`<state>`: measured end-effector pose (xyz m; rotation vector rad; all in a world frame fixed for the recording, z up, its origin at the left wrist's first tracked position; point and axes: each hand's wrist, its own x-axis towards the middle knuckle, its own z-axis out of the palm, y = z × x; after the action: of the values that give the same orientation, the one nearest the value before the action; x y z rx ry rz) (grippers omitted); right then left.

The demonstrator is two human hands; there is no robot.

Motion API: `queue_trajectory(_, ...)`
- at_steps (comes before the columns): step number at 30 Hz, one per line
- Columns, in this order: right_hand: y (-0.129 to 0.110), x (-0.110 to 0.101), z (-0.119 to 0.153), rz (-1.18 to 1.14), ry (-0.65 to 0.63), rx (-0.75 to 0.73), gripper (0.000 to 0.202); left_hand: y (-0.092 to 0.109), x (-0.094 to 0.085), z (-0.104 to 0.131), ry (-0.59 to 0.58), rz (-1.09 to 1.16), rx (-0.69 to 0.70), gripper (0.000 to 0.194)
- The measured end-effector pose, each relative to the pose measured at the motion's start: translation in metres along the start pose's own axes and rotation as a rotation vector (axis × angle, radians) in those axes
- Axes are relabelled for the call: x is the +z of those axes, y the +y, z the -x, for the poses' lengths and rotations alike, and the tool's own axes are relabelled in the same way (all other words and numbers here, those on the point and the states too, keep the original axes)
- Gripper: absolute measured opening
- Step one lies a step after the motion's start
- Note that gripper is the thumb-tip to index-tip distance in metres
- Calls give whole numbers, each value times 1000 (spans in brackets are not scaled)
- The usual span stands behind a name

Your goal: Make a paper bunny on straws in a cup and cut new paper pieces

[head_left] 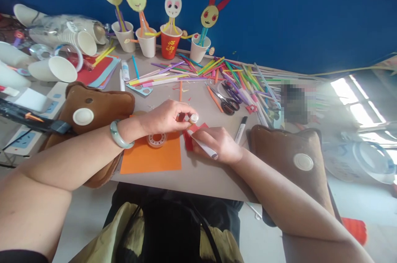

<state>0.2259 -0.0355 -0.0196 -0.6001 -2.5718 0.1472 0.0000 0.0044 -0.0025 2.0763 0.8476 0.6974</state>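
Between the fingertips of my left hand [166, 118] is a small round whitish piece [194, 118], whose exact kind I cannot make out. My right hand [215, 143] is closed around a white marker [204, 147], its tip end close to the left fingertips. Under both hands lies a piece of red paper [187, 142], partly hidden by the right hand. An orange paper sheet [149, 161] is on the table below my left wrist, and a tape roll [156, 139] rests on it. To the right lies another marker [241, 130] with a black end.
Scissors [228, 104] and many coloured sticks [198, 70] spread across the table's back. Paper cups with rabbit-eared faces, including a red cup [170, 46], line the blue wall. Brown cushions [99, 101] flank the work area. Loose cups [63, 68] and a power strip [23, 139] are at left.
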Motion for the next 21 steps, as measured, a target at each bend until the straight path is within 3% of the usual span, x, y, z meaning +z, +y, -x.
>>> queue_trajectory(8,2,4,6,-2,-92,-34,22,-1,1,0,3,-20,6,16)
queue_trajectory(21,-2,4,0,83,-48,-70,22,-1,1,0,21,-68,10,15)
